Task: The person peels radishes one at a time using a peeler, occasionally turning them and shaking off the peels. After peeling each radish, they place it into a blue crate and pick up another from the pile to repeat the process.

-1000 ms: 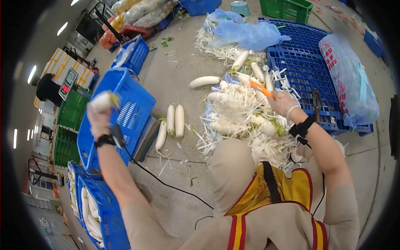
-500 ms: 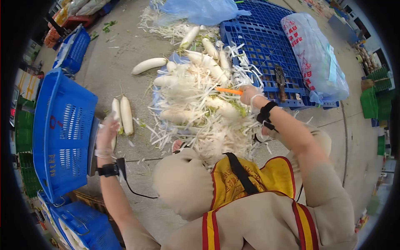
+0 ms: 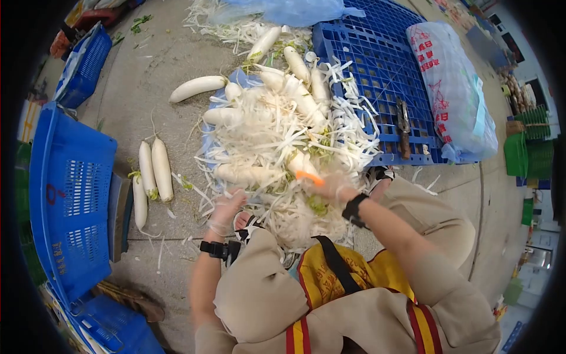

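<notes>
My right hand, in a thin clear glove, grips an orange-handled peeler over the heap of peelings. Just beneath the peeler is a white radish with green leaf stubs. At the near left edge of the heap is my left hand, also gloved; motion blurs its fingers. Closest to it lies another white radish, half among the white peelings. Three radishes lie side by side on the floor to the left. More radishes rest on the far part of the heap.
A tall blue plastic basket stands at the left, with other blue crates behind and below it. At the upper right, a blue pallet bears a knife and a stuffed white plastic bag. A blue plastic sheet lies at the top.
My left hand has left the radish on the floor at the left and moved right to the heap. My right hand has come down and left with the peeler.
</notes>
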`<state>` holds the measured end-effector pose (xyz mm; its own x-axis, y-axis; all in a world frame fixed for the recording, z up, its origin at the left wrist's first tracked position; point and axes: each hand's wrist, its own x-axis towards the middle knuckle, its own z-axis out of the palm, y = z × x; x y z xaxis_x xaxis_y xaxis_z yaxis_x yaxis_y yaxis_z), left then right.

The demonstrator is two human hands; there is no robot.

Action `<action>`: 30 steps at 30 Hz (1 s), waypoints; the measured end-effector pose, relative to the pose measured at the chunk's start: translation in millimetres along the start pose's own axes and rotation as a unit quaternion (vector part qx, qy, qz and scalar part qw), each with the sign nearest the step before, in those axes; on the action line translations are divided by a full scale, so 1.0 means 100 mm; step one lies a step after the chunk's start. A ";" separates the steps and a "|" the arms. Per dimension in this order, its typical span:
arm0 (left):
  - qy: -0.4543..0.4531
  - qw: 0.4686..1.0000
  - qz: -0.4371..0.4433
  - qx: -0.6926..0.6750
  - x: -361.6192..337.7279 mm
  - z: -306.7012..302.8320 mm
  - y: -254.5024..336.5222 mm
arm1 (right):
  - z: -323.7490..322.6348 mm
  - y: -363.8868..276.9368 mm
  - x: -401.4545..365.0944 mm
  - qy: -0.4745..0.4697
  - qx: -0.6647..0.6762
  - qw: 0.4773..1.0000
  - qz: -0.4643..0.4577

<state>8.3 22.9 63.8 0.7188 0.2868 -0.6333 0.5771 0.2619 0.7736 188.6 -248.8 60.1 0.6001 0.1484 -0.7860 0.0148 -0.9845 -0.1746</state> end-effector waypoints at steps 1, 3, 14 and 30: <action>0.011 1.000 0.002 0.002 0.02 0.05 -0.03 | 0.13 0.02 -0.10 -0.004 -0.009 0.999 -0.035; 0.026 1.000 0.000 0.000 0.06 0.09 -0.08 | 0.29 0.04 -0.09 0.025 0.026 0.999 -0.033; -0.048 0.997 0.002 -0.068 0.09 0.31 0.09 | -0.04 0.39 -0.21 -0.164 0.261 0.951 -0.027; -0.096 0.981 0.129 -0.105 -0.10 0.08 0.87 | -0.62 -0.59 -0.05 -0.138 0.016 0.909 -0.394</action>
<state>54.7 35.2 138.0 0.9014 0.1951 -0.3865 0.2891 0.3931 0.8729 234.1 -197.1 110.7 0.1898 0.8275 -0.5284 0.3274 -0.5607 -0.7605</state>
